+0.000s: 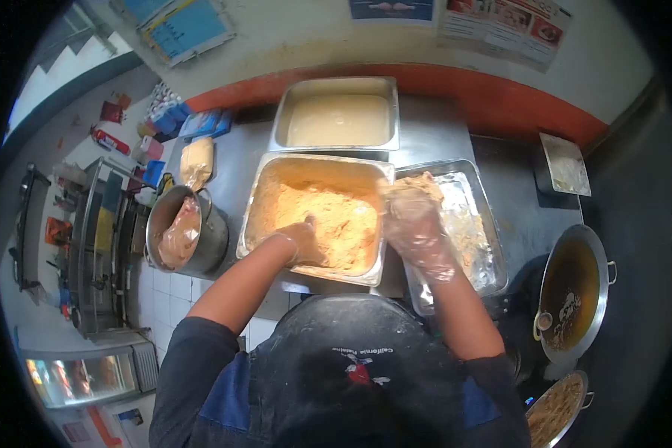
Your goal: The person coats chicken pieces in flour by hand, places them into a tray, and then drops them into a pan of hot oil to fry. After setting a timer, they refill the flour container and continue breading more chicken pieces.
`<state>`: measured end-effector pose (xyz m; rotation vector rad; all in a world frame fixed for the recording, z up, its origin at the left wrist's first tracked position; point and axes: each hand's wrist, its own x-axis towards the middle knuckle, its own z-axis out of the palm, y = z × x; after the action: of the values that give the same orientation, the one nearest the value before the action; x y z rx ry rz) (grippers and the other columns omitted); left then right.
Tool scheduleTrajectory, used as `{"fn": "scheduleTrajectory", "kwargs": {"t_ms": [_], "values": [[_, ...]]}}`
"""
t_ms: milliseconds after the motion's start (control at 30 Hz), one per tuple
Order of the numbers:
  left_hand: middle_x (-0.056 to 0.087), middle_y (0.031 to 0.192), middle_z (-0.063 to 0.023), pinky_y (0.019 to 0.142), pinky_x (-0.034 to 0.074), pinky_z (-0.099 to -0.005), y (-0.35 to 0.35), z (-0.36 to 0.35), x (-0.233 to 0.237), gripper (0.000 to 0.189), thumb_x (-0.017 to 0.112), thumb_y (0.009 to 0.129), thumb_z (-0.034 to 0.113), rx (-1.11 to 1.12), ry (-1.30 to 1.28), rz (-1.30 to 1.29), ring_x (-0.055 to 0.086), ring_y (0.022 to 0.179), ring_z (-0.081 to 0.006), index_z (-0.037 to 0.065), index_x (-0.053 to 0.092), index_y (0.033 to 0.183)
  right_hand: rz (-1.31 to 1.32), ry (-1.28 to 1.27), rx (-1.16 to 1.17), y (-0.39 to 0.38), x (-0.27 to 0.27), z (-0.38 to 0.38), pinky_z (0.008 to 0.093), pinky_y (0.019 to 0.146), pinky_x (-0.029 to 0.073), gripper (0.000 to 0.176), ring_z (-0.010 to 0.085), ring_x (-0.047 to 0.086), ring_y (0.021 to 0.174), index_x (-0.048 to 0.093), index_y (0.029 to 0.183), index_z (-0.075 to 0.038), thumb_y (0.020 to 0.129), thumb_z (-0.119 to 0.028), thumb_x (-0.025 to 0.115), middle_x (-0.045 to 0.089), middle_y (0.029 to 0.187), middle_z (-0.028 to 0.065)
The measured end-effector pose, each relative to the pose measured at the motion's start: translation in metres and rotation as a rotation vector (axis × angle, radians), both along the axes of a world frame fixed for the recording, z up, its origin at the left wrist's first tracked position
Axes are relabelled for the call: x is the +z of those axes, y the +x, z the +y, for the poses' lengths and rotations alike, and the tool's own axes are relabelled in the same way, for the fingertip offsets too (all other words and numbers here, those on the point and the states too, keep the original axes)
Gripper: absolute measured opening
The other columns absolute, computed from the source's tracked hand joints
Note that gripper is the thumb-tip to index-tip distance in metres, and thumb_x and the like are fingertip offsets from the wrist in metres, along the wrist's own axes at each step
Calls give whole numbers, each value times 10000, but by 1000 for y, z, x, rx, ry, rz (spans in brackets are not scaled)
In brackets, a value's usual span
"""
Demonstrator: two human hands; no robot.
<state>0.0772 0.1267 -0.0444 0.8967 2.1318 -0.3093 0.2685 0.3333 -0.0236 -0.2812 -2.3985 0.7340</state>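
Note:
A deep steel pan (252, 216) of orange-tinted flour (328, 213) sits in front of me. My left hand (303, 240), in a clear plastic glove, reaches into the flour at the near left, its fingers largely hidden there. At the pan's right rim is my right hand (417, 228), gloved too and smeared by motion, over the left side of a shallow metal tray (493, 250). A breaded piece (425, 184) lies at the tray's far left, right by my right fingertips. I cannot tell whether that hand grips anything.
Behind the flour pan stands a pan of pale batter (340, 119). To the left are a steel pot (213, 235) with raw meat in a bag and a tied bag (197, 160). On the right sit two woks (605, 280), one with dark oil, and a small container (564, 164).

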Motion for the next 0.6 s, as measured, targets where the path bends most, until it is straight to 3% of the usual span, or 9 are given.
{"fn": "scheduleTrajectory", "kwargs": {"t_ms": [133,167,200,233,267,333,433,533,600], "values": [[668,1472,-341,1127,549,-449,1,3,-5,1173,854,836,429,7,82,19,683,1361,-422,-102,267,1702,-642,591,183,-64,-12,-51,462,987,610,263,321,782,1165,840,1163,-91,932,-65,718,820,1199,168],[686,1446,-332,1119,553,-449,-4,2,-9,1103,854,840,408,5,109,-10,688,1352,-422,-92,329,1670,-643,605,174,-81,-18,-58,462,987,610,263,321,782,1165,840,1163,-91,932,-65,718,820,1199,168],[704,1419,-322,1111,556,-450,-6,2,-6,1033,854,843,387,1,137,-41,693,1344,-421,-83,390,1638,-853,514,240,-97,-23,-61,469,976,616,278,334,785,1162,839,1179,-91,921,-91,735,813,1216,192],[735,1358,-302,1088,567,-465,-9,-1,-2,791,837,865,329,-13,203,-58,714,1297,-423,-38,558,1508,-1063,414,303,-111,-32,-63,476,965,621,298,347,789,1160,838,1195,-91,911,-117,753,806,1234,216],[735,1358,-302,1088,567,-465,-17,-4,-6,791,837,865,329,-15,218,-62,714,1297,-423,-38,558,1508,-1070,426,295,-125,-55,-63,476,965,621,298,347,789,1160,838,1195,-91,911,-117,753,806,1234,216],[752,1326,-271,1075,571,-472,-36,-13,-19,635,839,871,301,-122,274,-17,722,1264,-424,13,662,1409,-1006,121,276,-148,-99,-63,480,947,630,383,379,789,1153,828,1199,-64,839,-193,818,803,1209,248],[762,1299,-246,1057,577,-481,-60,-37,-22,568,845,875,288,-174,452,-19,731,1221,-422,52,704,1371,-1053,-76,309,-157,-65,-65,506,947,611,453,425,770,1134,772,1210,-12,792,-181,807,791,1183,268],[774,1253,-236,1039,581,-487,-69,-45,-6,571,851,874,281,-198,503,-72,738,1183,-424,63,705,1381,-1083,-222,237,-159,-84,-66,508,913,614,522,441,774,1076,757,1222,-15,750,-229,825,783,1130,287],[779,1223,-237,1022,585,-494,-66,-49,-23,560,850,874,277,-219,529,-77,744,1154,-427,64,713,1374,-1049,-82,238,-163,-107,-71,500,904,617,516,435,776,1066,758,1213,-17,748,-231,821,785,1125,281]]}}
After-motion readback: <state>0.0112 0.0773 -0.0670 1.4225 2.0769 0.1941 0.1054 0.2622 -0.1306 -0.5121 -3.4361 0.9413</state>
